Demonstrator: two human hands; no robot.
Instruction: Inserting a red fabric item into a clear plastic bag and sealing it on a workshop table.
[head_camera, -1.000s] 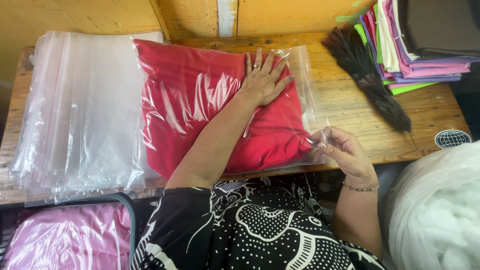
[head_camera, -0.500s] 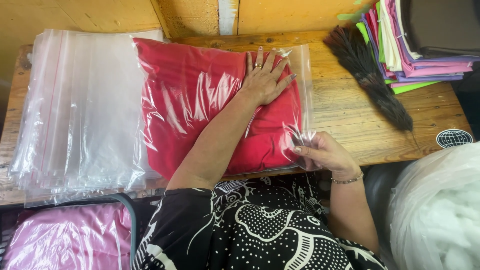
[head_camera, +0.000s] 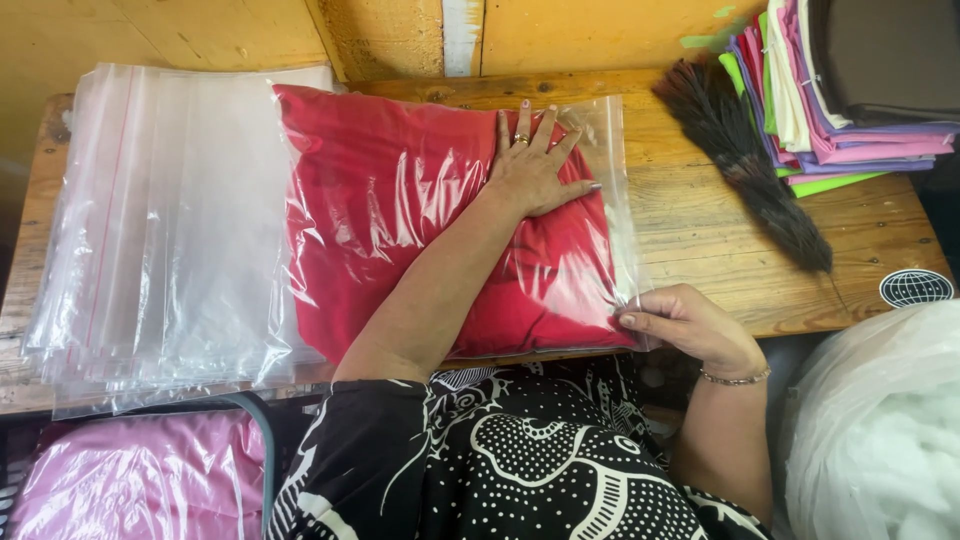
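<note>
Pressing flat on the clear plastic bag (head_camera: 455, 215) with the folded red cloth (head_camera: 400, 200) inside it, we keep our left hand (head_camera: 530, 165) spread wide on its far right part while our right hand (head_camera: 680, 325) pinches the bag's open edge at the near right corner. We judge the packet soft, light and slippery, best held at that edge; it lies on the wooden counter (head_camera: 720, 240), long axis left to right, mouth pointing right. A stack of empty clear bags (head_camera: 160, 230) lies just left of it, a dark feather brush (head_camera: 745, 165) and folded coloured cloths (head_camera: 850, 130) farther right.
</note>
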